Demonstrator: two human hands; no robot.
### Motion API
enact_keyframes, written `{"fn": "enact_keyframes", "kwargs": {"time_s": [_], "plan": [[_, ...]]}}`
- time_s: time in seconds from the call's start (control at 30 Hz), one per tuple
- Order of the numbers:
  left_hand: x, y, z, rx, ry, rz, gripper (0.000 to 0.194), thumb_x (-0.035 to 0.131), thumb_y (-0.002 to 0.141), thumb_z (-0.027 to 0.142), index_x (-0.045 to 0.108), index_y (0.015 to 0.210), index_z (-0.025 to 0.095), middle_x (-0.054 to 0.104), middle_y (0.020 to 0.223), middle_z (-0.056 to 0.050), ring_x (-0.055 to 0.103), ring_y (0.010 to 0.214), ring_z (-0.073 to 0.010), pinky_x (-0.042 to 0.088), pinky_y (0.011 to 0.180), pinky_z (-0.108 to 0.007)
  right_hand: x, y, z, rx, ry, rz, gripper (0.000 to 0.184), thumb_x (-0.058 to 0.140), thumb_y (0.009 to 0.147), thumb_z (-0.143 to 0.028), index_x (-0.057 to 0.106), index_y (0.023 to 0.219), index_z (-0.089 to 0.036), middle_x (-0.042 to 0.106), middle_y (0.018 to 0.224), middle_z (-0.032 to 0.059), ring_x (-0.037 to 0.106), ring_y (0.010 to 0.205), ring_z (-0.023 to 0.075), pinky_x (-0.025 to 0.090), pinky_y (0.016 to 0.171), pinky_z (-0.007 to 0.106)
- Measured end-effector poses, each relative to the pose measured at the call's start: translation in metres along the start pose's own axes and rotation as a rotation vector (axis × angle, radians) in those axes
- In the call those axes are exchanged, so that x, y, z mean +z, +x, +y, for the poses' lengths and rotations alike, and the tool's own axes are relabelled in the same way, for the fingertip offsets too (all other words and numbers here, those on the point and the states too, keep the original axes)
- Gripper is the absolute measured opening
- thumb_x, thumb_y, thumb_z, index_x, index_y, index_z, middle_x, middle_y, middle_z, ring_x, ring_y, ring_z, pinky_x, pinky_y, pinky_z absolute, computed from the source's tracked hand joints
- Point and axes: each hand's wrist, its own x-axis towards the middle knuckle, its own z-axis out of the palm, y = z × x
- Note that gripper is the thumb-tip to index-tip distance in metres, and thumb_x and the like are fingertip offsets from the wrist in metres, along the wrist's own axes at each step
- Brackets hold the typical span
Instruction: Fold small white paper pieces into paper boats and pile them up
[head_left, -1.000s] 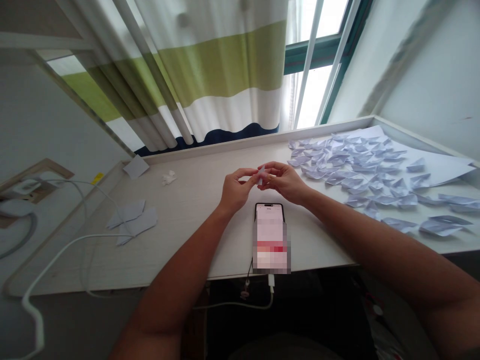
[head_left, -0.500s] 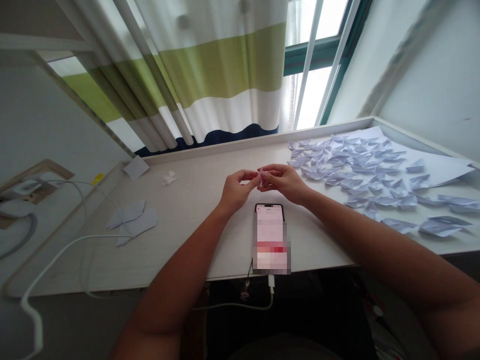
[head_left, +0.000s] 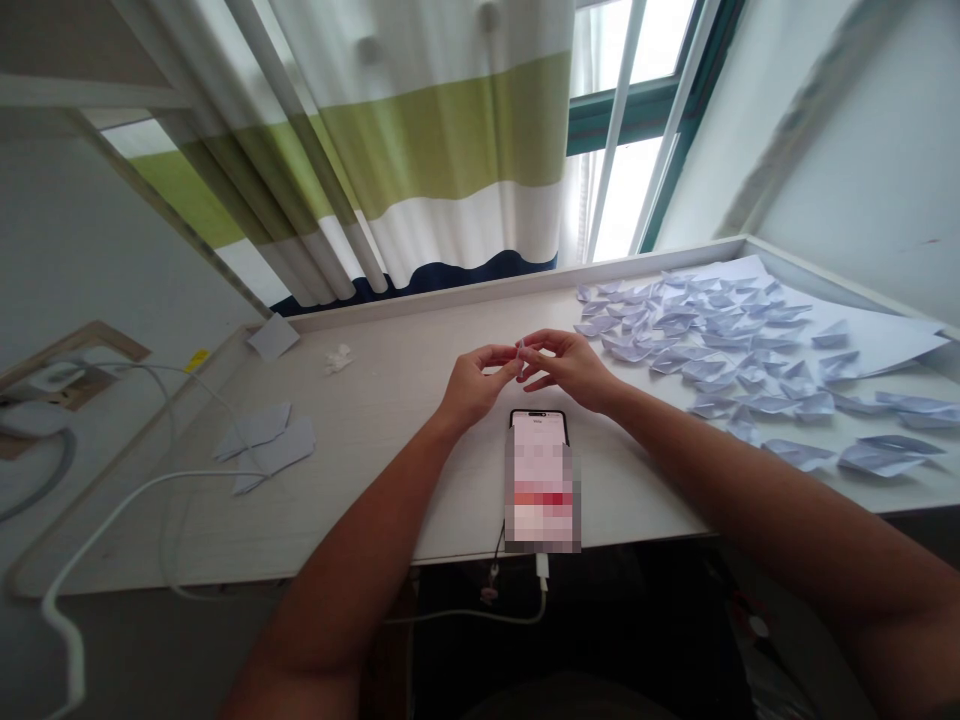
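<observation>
Between my hands, above the middle of the white table [head_left: 390, 430], is a small folded piece of paper [head_left: 521, 357], held on edge and mostly covered by fingers. My left hand [head_left: 475, 384] pinches it from the left, thumb and fingers closed on it. My right hand [head_left: 568, 366] meets it from the other side, the thumb and index finger at the paper and the lower fingers a little apart. Just nearer than the hands lies a phone [head_left: 537, 470], its lit screen partly blurred out. Many folded paper boats [head_left: 697, 330] cover the table's right side.
Loose paper sheets [head_left: 277, 450] lie at left, another square sheet [head_left: 273, 337] in the back left corner. A crumpled tissue [head_left: 339, 359] sits nearby. White cables [head_left: 112, 510] cross the left side; a charging plug [head_left: 542, 568] hangs at the phone's lower end. Large paper [head_left: 877, 320] lies under some boats.
My right hand's lower fingers have loosened and spread slightly around the folded paper. Both hands stay in nearly the same place; the left keeps its pinch.
</observation>
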Motion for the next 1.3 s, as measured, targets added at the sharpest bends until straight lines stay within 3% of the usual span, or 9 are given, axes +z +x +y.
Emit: {"fn": "enact_keyframes", "kwargs": {"time_s": [0.3, 0.47, 0.57, 0.67, 0.83, 1.03, 1.2, 1.3], "plan": [[-0.0001, -0.0002, -0.0011, 0.02, 0.08, 0.029, 0.028, 0.087, 0.085, 0.036, 0.081, 0.104, 0.016, 0.083, 0.108, -0.012, 0.078, 0.105, -0.0275, 0.061, 0.09, -0.039, 0.0019, -0.0024, -0.001, -0.005, -0.083, -0.016, 0.058, 0.096, 0.071, -0.065, 0.075, 0.1, -0.019, 0.079, 0.084, 0.0068, 0.082, 0.085, 0.0267, 0.067, 0.052, 0.028], [-0.0001, 0.0002, -0.001, 0.005, 0.132, 0.091, 0.028, 0.09, 0.08, 0.038, 0.075, 0.094, 0.017, 0.079, 0.101, -0.01, 0.074, 0.101, -0.0248, 0.058, 0.083, -0.034, 0.0011, 0.0, 0.0006, -0.066, -0.224, 0.046, 0.058, 0.093, 0.07, -0.07, 0.075, 0.092, -0.019, 0.077, 0.091, 0.008, 0.077, 0.077, 0.0231, 0.06, 0.046, 0.028], [-0.0003, 0.0004, 0.0001, -0.018, 0.104, 0.135, 0.038, 0.096, 0.071, 0.039, 0.069, 0.087, 0.018, 0.074, 0.089, -0.004, 0.068, 0.084, -0.018, 0.053, 0.076, -0.03, -0.0019, 0.0036, 0.001, -0.172, -0.396, 0.112, 0.056, 0.094, 0.068, -0.07, 0.072, 0.078, -0.019, 0.075, 0.082, 0.0067, 0.068, 0.073, 0.0195, 0.055, 0.053, 0.029], [-0.0013, 0.0, 0.0033, -0.105, -0.061, 0.08, 0.044, 0.098, 0.065, 0.038, 0.068, 0.091, 0.018, 0.073, 0.09, -0.002, 0.066, 0.08, -0.015, 0.052, 0.074, -0.028, -0.0041, 0.0057, 0.0001, -0.219, -0.481, 0.125, 0.058, 0.09, 0.07, -0.074, 0.07, 0.071, -0.02, 0.072, 0.073, 0.0046, 0.061, 0.068, 0.0169, 0.051, 0.06, 0.032], [-0.0041, 0.0007, 0.0068, -0.228, -0.241, -0.016, 0.047, 0.093, 0.07, 0.049, 0.079, 0.103, 0.018, 0.08, 0.099, -0.007, 0.071, 0.09, -0.0186, 0.055, 0.076, -0.03, -0.0035, 0.004, -0.0023, -0.181, -0.395, 0.095, 0.058, 0.09, 0.07, -0.073, 0.071, 0.073, -0.019, 0.069, 0.069, 0.0028, 0.057, 0.063, 0.0148, 0.046, 0.058, 0.031], [-0.0046, 0.0017, 0.0026, -0.217, -0.217, 0.003, 0.049, 0.098, 0.065, 0.057, 0.082, 0.088, 0.016, 0.08, 0.088, -0.007, 0.071, 0.081, -0.018, 0.056, 0.069, -0.029, -0.0041, 0.0016, -0.0011, -0.108, -0.295, -0.057, 0.054, 0.084, 0.079, -0.071, 0.078, 0.081, -0.017, 0.071, 0.072, 0.0033, 0.058, 0.063, 0.0139, 0.049, 0.06, 0.031], [-0.0055, -0.0006, 0.006, -0.199, -0.149, 0.039, 0.044, 0.095, 0.072, 0.054, 0.082, 0.089, 0.015, 0.081, 0.088, -0.009, 0.074, 0.082, -0.0207, 0.059, 0.065, -0.029, -0.0058, 0.0011, 0.0001, -0.137, -0.301, -0.07, 0.048, 0.086, 0.081, -0.065, 0.08, 0.083, -0.018, 0.072, 0.07, 0.0032, 0.061, 0.063, 0.0143, 0.05, 0.06, 0.03], [-0.0065, -0.0016, 0.0077, -0.154, -0.129, 0.007, 0.039, 0.091, 0.077, 0.047, 0.083, 0.1, 0.016, 0.081, 0.093, -0.009, 0.075, 0.086, -0.0209, 0.061, 0.067, -0.029, -0.0061, 0.0011, 0.0002, -0.156, -0.301, -0.032, 0.047, 0.086, 0.082, -0.065, 0.08, 0.083, -0.018, 0.072, 0.07, 0.0036, 0.062, 0.062, 0.015, 0.052, 0.059, 0.031]]}}
